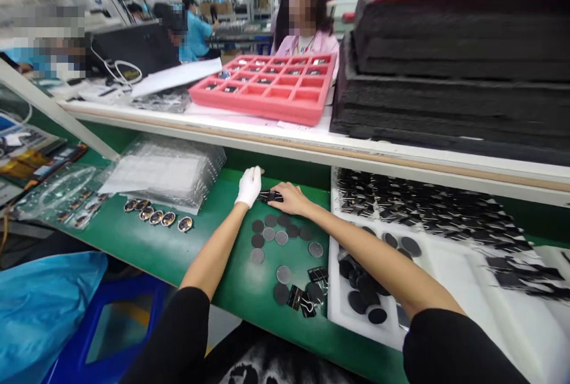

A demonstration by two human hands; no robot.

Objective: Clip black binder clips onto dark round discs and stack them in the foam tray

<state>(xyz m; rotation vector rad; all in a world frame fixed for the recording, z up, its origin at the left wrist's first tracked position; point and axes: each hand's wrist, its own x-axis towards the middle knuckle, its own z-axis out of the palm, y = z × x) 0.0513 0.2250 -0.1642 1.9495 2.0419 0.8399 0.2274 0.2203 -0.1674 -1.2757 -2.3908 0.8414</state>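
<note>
My left hand [249, 187], in a white glove, has its fingers drawn together near the back of the green bench; what they hold, if anything, is too small to make out. Close beside it, my bare right hand [290, 199] has its fingers closed on a black binder clip [269, 196]. Several dark round discs [281, 237] lie scattered on the bench in front of my hands. Nearer to me, a few black binder clips [295, 297] with wire handles lie among the discs.
Round watch-like parts [155, 217] form a row on the left, before stacked clear plastic trays [178, 173]. On the right, a white foam tray [398, 333] holds discs, with many clips [423, 212] behind. The shelf above bears a pink compartment tray [285, 112] and black foam [445, 93].
</note>
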